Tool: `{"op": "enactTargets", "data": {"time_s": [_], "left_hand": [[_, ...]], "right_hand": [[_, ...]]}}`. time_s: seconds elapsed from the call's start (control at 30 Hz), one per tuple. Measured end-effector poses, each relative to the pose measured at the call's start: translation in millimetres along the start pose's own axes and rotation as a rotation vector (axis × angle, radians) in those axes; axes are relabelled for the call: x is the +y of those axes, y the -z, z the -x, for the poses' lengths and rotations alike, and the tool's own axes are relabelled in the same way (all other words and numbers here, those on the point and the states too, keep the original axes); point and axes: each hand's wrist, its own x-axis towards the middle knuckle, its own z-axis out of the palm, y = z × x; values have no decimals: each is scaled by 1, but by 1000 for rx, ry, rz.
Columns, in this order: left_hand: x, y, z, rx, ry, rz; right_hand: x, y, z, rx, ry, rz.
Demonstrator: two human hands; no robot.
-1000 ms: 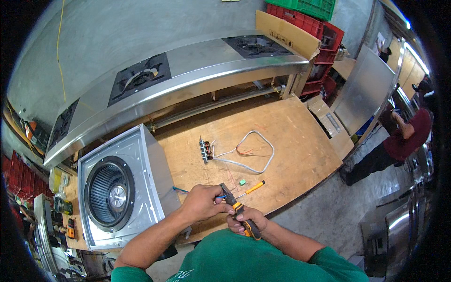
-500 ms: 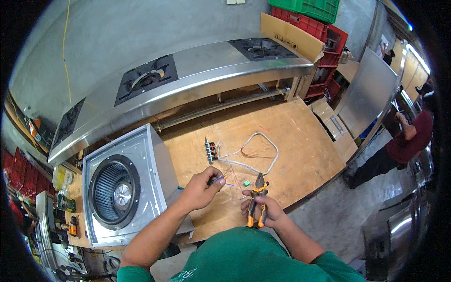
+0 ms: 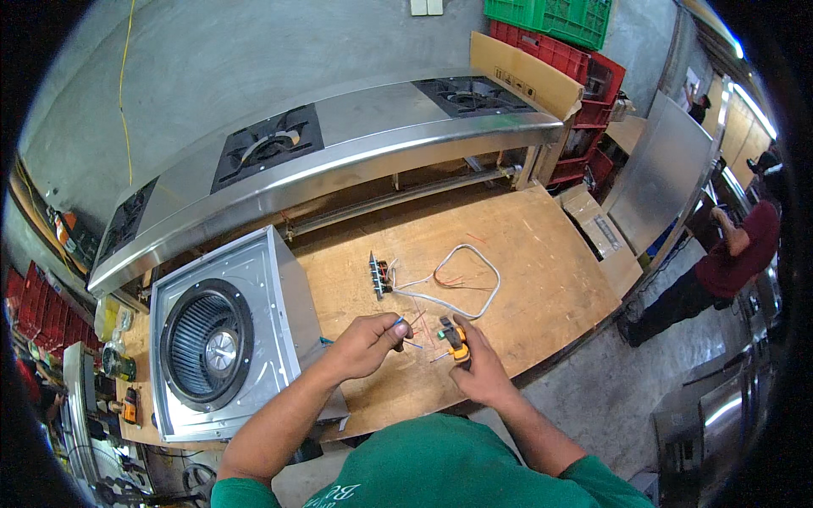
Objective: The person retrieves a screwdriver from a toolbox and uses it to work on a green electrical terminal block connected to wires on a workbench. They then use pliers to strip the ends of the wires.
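My left hand (image 3: 366, 345) is closed in a pinch on thin wires (image 3: 412, 343); a blue end sticks out beyond the fingertips. In my right hand (image 3: 484, 366) are the orange-and-black pliers (image 3: 458, 345), partly covered by the fingers. A small green connector block (image 3: 441, 334) shows right at the pliers; whether it is touched or held I cannot tell. Beyond both hands, a small circuit board (image 3: 378, 276) stands on the wooden table (image 3: 542, 254), with a looped white cable (image 3: 498, 275) and thin reddish wires beside it.
To the left sits a metal blower housing (image 3: 284, 296) with a round fan (image 3: 207, 347). A steel stove (image 3: 364, 140) with black burners spans the back. Crates (image 3: 550, 42) are stacked at the back right. Another person (image 3: 741, 254) stands at the far right.
My right hand has moved forward and turned, bringing the pliers to the green block; their handles no longer point toward me. My left hand stays nearly in place with the wires.
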Motion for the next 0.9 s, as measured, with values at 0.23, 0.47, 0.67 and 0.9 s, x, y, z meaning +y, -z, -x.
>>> {"op": "enactTargets", "data": {"time_s": [0.23,0.47,0.67,0.9], "left_hand": [[15,4,3,-126,-92,-74],[14,0,4,-116,-284,-229],[5,-1,4,-190,-277,-253],[9,-1,6,-239,-281,-90]], "right_hand": [[-4,8,-33,-47,261,116],[-5,-1,-41,-38,403,177],[-10,0,-44,50,527,213],[-5,-5,-46,111,552,204]]}}
